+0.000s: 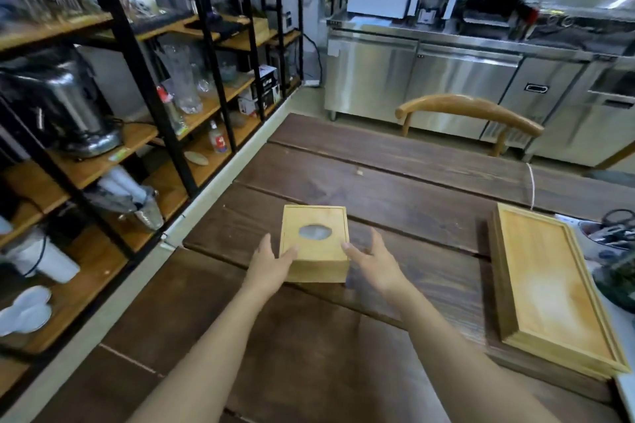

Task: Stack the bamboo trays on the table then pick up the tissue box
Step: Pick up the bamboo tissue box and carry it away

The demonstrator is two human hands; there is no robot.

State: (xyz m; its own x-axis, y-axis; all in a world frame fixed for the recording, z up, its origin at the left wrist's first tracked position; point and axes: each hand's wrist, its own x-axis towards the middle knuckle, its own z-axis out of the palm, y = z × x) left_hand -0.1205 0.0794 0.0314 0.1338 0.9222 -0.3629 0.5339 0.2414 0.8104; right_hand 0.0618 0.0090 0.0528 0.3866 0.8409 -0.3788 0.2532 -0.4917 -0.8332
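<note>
- Centrally, the tissue box [314, 242] sits flat on the dark wooden worktop [395, 189], its oval slot facing up; it is not lifted
- Left hand [271, 263] is open, its thumb lying on the box's near left corner; fingers run along the left side
- Right hand [372, 259] is open too, thumb tip at the box's right edge; whether it touches is unclear
- Bamboo trays [549, 288] lie stacked at the worktop's right edge, well apart from the box; a wooden chair [470, 113] stands beyond
</note>
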